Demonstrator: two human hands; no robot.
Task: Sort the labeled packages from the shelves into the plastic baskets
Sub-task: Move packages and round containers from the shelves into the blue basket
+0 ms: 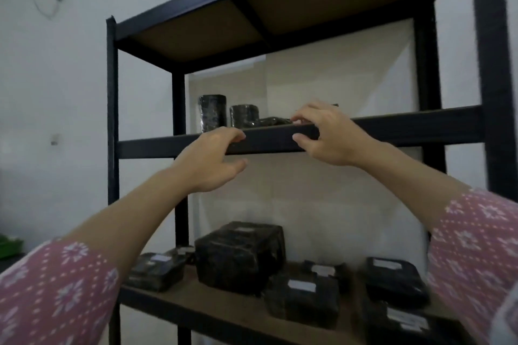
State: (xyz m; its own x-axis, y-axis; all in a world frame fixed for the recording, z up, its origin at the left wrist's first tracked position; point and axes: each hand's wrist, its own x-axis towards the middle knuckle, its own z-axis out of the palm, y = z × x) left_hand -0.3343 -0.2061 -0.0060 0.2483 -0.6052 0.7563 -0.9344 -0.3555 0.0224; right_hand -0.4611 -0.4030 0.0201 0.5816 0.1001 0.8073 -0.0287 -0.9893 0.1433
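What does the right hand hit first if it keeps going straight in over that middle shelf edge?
Probably the flat black package lying on the middle shelf: the right hand has its fingertips just beside it, pointing left and inward. Depth is unclear, so contact may already be made. The two upright black rolls stand further left.

- The rack (280,140) is the landmark; its middle shelf's front rail crosses the view.
- On that middle shelf, toward the left: a tall roll (213,113), a short roll (244,116) just right of it, then a flat packet (273,121).
- Left hand (214,161) is before the rail, left of centre; right hand (326,133) is right of it, at the rail, fingers over the shelf edge.
- On the lower shelf: a big box (239,256) left of centre, a left packet (155,267) beside it, a front box (302,298) right of and before the big box, a right packet (395,283) farther right.
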